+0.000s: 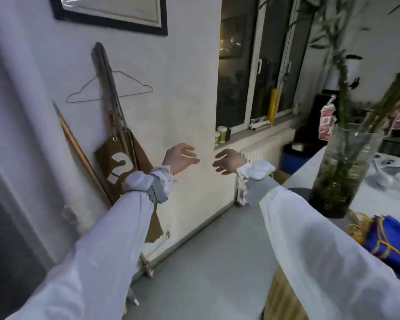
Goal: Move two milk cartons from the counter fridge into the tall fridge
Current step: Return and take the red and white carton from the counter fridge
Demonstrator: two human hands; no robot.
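Ahead, two hands raised in mid-air before a pale wall: left hand (179, 158) and right hand (228, 161), near each other but apart, palms turned inward. Each grip loose and open, fingers spread and curled a little, nothing held in either. Two white sleeves (310, 245), one per arm, each with a grey wrist band (256, 191) and a white padded lump on it. No milk carton in view, no fridge either, so no telling where the cartons lie relative to either grip. One wire hanger (111, 88) on the wall at left, above one brown tag (119, 166) with a white question mark. One window (256, 63), dark outside, with one white radiator (267, 147) below its sill. At right, one white worktop (370, 204) bearing one glass vase (344, 172) of tall green stems, and one blue cloth (393, 245) near its front edge.
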